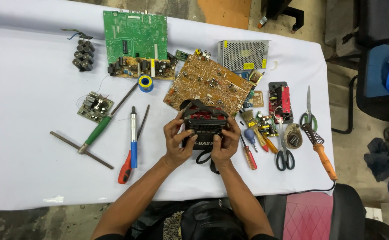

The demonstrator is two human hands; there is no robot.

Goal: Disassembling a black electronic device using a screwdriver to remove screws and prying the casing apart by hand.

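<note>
Both hands hold a small black radio (204, 126) w/ red trim, lifted a bit above the white table (30, 173), near its front edge. Left hand (175, 143) wraps the left side, thumb on the front; right hand (226, 144) squeezes the right side, fingers curled tight. A black strap hangs under it. The radio could slip & fall on the brown circuit board (207, 83) just behind — or the strap could snag the red screwdriver (249, 155) beside it and drag it off.
</note>
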